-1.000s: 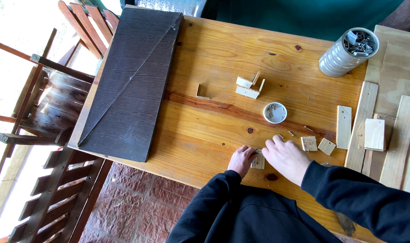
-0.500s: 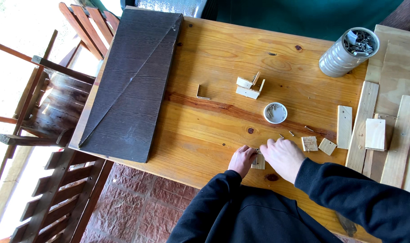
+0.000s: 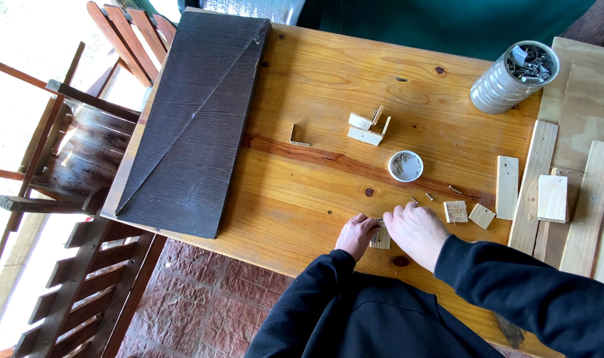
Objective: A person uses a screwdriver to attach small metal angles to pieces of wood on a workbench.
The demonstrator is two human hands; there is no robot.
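Note:
Both hands meet at the near edge of a wooden table [image 3: 315, 192]. My left hand [image 3: 356, 235] pinches a small light wood block [image 3: 381, 240] that rests on the tabletop. My right hand [image 3: 416, 229] curls over the top of the same block, its fingertips closed on something too small to make out. A small white dish of nails [image 3: 406, 166] sits just beyond the hands. Two small square wood pieces [image 3: 467, 213] lie to the right of my right hand.
A dark wood board [image 3: 196, 119] covers the table's left part. Small joined wood pieces [image 3: 368, 129] and a bent bracket [image 3: 296, 136] lie mid-table. A grey ribbed can of hardware [image 3: 510, 78] stands far right. Light planks [image 3: 567, 185] lie at the right. A wooden chair [image 3: 70, 152] stands left.
My right hand has shifted slightly left and closer over the block. My left hand stays on it. Nothing else has moved.

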